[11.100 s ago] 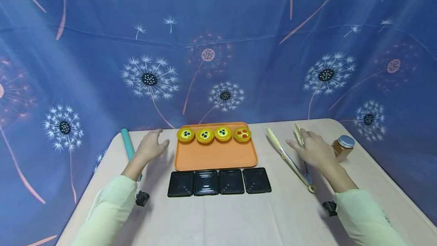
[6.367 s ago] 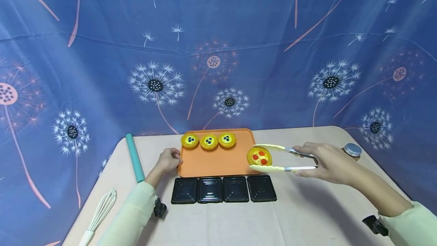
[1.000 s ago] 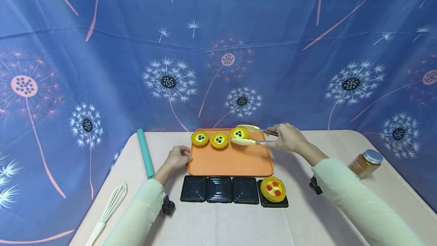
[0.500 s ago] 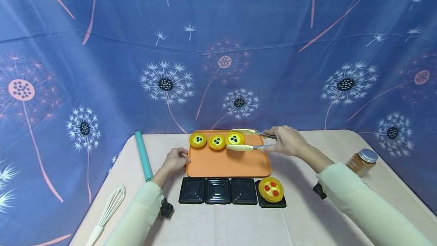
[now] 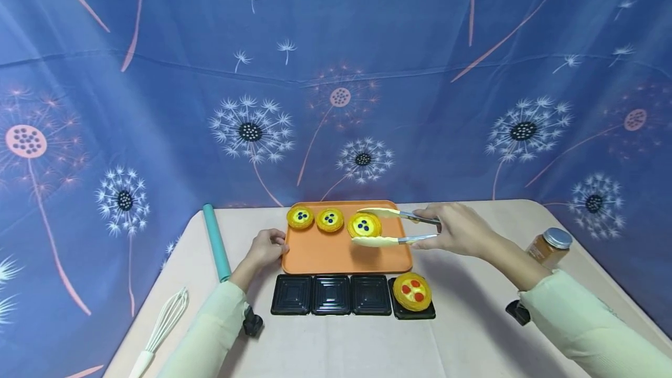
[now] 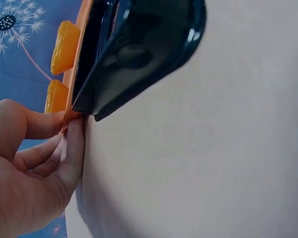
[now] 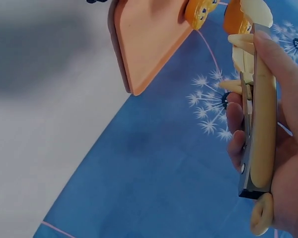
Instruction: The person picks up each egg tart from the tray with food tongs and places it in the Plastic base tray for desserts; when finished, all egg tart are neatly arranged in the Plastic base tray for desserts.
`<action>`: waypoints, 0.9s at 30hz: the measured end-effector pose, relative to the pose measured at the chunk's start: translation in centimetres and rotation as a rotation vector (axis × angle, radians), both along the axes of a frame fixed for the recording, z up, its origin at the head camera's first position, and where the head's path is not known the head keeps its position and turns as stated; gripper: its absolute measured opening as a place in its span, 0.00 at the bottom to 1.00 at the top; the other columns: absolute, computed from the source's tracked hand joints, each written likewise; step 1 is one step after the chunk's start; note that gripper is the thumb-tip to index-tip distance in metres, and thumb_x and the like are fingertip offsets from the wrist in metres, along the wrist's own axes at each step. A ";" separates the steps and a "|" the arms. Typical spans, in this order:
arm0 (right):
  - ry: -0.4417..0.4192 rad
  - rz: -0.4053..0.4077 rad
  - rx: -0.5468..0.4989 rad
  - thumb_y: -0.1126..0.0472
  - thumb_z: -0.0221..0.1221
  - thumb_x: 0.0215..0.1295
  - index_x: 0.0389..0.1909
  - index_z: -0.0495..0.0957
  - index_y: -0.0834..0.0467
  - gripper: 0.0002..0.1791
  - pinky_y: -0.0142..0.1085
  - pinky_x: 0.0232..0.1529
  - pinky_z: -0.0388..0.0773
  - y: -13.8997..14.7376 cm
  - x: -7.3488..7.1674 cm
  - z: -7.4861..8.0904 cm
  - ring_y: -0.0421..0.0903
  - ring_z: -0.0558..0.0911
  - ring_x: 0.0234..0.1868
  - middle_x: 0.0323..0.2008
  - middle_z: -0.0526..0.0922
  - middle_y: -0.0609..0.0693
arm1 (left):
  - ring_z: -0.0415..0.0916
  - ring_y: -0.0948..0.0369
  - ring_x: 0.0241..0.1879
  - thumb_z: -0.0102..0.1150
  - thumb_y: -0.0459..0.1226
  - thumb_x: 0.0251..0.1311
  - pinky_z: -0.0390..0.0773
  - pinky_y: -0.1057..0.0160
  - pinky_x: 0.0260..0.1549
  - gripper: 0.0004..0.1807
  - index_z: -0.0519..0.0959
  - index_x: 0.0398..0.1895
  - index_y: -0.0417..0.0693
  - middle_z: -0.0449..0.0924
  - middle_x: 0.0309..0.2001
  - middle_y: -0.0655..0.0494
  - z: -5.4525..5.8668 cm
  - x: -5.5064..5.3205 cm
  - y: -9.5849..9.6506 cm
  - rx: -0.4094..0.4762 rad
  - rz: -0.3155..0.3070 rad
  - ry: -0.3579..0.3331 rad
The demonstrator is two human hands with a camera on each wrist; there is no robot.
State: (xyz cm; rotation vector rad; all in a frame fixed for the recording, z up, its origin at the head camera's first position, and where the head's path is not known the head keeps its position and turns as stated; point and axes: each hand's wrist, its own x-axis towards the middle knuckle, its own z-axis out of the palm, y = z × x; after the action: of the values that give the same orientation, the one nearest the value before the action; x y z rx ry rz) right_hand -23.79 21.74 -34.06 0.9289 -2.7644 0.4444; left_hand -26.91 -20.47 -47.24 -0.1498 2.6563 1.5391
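Note:
In my right hand (image 5: 457, 229) I grip a pair of tongs (image 7: 264, 124) with cream tips. Between those tips a blueberry-topped tart (image 5: 364, 224) is pinched, lifted above the orange tray (image 5: 320, 255), its shadow falling on the tray. Two more blueberry tarts, one at the far left (image 5: 300, 217) and one beside it (image 5: 330, 220), sit along the tray's back. My left hand (image 5: 266, 248) pinches the tray's left edge between thumb and fingers, as the left wrist view shows. A tart with red pieces (image 5: 412, 292) rests on the rightmost black square dish (image 5: 420, 314).
Three black dishes, such as the leftmost (image 5: 291, 294), line the tray's front side with nothing on them. A teal rolling pin (image 5: 216, 242) and a whisk (image 5: 167, 319) lie at the left. A silver-lidded jar (image 5: 549, 248) stands at the right.
Seconds ago the tongs carried the red-topped tart, which now rests on the right dish. In the last second the tongs have taken a blueberry tart and raised it off the tray.

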 end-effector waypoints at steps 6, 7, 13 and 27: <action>0.007 0.034 -0.007 0.42 0.76 0.47 0.53 0.84 0.61 0.36 0.32 0.22 0.64 0.4 1.8 0.1 0.34 0.66 0.21 0.41 0.85 0.47 | 0.75 0.56 0.30 0.61 0.24 0.59 0.82 0.60 0.26 0.14 0.77 0.48 0.29 0.75 0.35 0.46 -0.1 0.3 -0.3 0.007 0.007 -0.011; 0.012 0.040 -0.010 0.42 0.76 0.47 0.53 0.84 0.60 0.36 0.31 0.21 0.63 0.6 2.1 0.1 0.33 0.64 0.21 0.39 0.85 0.46 | 0.75 0.56 0.30 0.61 0.24 0.59 0.82 0.60 0.27 0.14 0.77 0.48 0.28 0.75 0.35 0.46 -0.1 0.3 -0.3 0.011 0.001 -0.007; 0.030 0.070 -0.023 0.45 0.76 0.46 0.52 0.84 0.59 0.34 0.30 0.19 0.63 1.3 3.7 0.3 0.30 0.63 0.19 0.36 0.83 0.40 | 0.75 0.57 0.29 0.61 0.24 0.59 0.83 0.59 0.26 0.14 0.76 0.48 0.28 0.74 0.34 0.46 -0.1 0.0 -0.2 0.040 -0.021 0.000; 0.025 0.080 -0.034 0.42 0.76 0.45 0.52 0.85 0.57 0.33 0.28 0.20 0.63 1.9 5.3 -0.9 0.28 0.65 0.21 0.35 0.80 0.35 | 0.75 0.57 0.29 0.61 0.24 0.59 0.82 0.60 0.25 0.14 0.76 0.48 0.29 0.75 0.35 0.46 0.0 0.1 -0.1 0.034 -0.009 -0.004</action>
State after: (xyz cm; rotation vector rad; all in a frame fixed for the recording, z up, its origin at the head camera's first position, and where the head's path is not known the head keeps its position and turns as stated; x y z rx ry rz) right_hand -18.53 23.61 -34.99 1.0328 -2.6960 0.4878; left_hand -26.80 -20.54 -47.19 -0.1389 2.6229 1.5788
